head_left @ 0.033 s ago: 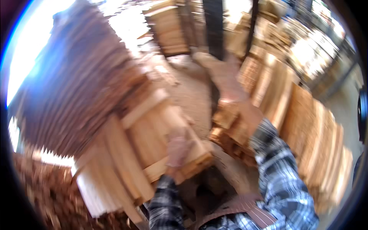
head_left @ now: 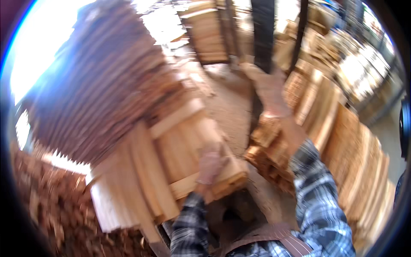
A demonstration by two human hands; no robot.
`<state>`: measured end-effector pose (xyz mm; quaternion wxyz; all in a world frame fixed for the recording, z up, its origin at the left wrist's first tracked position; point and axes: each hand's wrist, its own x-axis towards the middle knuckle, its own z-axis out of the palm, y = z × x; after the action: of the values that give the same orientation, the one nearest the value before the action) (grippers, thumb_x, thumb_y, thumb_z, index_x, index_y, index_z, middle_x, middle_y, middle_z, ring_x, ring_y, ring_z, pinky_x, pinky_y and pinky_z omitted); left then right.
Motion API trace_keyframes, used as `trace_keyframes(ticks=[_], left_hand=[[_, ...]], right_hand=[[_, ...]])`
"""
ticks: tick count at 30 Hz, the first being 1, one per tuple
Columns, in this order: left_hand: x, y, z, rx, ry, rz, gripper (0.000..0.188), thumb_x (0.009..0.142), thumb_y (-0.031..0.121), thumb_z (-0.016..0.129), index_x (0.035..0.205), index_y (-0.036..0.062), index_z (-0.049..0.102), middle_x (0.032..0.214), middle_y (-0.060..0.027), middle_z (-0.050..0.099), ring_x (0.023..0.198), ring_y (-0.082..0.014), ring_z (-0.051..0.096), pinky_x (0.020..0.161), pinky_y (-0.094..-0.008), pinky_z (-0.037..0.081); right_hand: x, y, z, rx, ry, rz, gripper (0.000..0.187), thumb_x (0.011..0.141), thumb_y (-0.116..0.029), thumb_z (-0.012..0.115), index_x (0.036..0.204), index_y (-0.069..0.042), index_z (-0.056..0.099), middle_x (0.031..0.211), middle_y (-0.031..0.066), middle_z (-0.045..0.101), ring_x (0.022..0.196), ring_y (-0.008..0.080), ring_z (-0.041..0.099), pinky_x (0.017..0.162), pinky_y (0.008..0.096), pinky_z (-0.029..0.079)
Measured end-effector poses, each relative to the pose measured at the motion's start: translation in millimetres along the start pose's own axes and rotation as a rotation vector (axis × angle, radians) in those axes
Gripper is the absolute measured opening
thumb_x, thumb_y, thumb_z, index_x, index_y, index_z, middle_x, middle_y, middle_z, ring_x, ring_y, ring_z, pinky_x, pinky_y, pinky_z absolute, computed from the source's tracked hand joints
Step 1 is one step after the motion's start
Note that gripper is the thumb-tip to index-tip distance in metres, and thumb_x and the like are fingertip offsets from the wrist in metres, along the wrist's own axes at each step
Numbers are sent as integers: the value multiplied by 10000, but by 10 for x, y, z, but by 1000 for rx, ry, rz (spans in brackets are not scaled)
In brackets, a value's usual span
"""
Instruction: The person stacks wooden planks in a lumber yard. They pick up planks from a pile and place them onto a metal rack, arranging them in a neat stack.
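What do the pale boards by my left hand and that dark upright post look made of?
Pale boards: apparently bare, unvarnished wood, from the tan colour and faintly streaked faces. Dark post: painted metal or darkened wood, perhaps; its blurred, dark face leaves that open.

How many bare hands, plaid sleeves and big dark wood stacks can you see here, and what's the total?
Bare hands: 2 (left hand, right hand)
Plaid sleeves: 2 (left sleeve, right sleeve)
Big dark wood stack: 1
Total: 5

Upper-left glare, motion blur throughout
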<state>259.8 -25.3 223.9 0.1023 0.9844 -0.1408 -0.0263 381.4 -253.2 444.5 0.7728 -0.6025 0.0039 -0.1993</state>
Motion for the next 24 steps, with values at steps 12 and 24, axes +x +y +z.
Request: trace_keyframes(ticks=[12, 24], left_hand=[[9, -113, 84, 90, 136, -90, 628, 969, 545, 539, 1422, 111, 514, 1450, -236, 499, 1380, -415, 430, 1107, -562, 319], [-1372, -600, -559, -942, 386, -555, 499, 989, 327, 643, 1441, 130, 566, 1376, -132, 626, 1212, -308, 613, 1042, -379, 478]], right_hand=[[264, 402, -23, -225, -54, -196, 231, 869, -253, 809, 980, -69, 724, 825, -59, 641, 728, 69, 543, 668, 265, 454], [539, 526, -152, -284, -231, -248, 299, 895, -287, 818, 1033, -29, 758, 901, -34, 709, 777, 69, 617, 705, 252, 493]])
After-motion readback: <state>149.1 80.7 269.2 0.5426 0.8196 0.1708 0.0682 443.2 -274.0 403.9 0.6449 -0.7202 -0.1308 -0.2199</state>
